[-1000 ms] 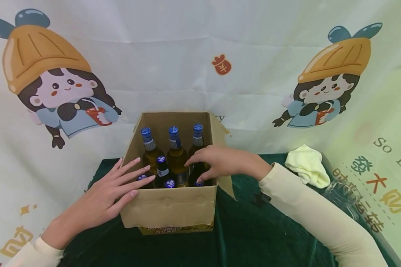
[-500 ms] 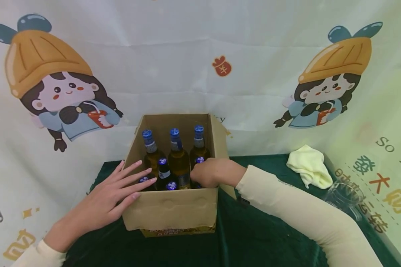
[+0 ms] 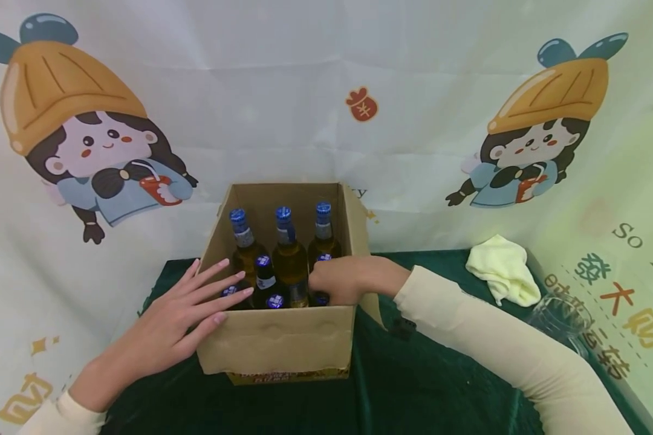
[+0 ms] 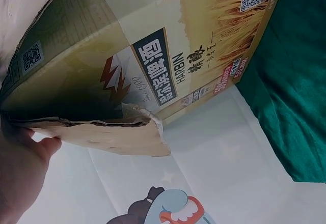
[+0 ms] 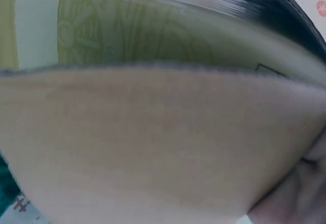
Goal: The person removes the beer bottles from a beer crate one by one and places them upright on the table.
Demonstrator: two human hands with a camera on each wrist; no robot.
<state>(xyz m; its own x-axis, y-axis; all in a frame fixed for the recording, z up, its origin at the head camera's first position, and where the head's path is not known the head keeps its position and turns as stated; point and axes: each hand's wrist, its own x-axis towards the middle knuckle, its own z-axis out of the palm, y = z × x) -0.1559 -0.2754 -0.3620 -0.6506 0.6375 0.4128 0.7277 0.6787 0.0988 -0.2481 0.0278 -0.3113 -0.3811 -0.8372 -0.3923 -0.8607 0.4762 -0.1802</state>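
Note:
An open cardboard box (image 3: 274, 338) holds several brown beer bottles (image 3: 291, 260) with blue caps, standing upright. My left hand (image 3: 182, 317) lies over the box's left front corner, fingers straight and spread, palm down. In the left wrist view, part of the left hand (image 4: 23, 170) shows beside a torn flap (image 4: 102, 137). My right hand (image 3: 340, 280) reaches down inside the box's right side, knuckles up. One blue cap (image 3: 324, 257) shows just behind it and another cap (image 3: 321, 298) just in front. Its fingertips are hidden, so I cannot tell whether they grip a bottle.
The box stands on a dark green cloth (image 3: 430, 386) before a white printed backdrop (image 3: 283, 121). A pale yellow cloth (image 3: 500, 269) lies at the back right, with a clear glass vessel (image 3: 560, 317) beside it. A side flap (image 5: 153, 142) fills much of the right wrist view.
My right hand has turned knuckles up and gone deeper into the box, uncovering the cap behind it. Over the last half second it has barely moved. My left hand stays on the corner.

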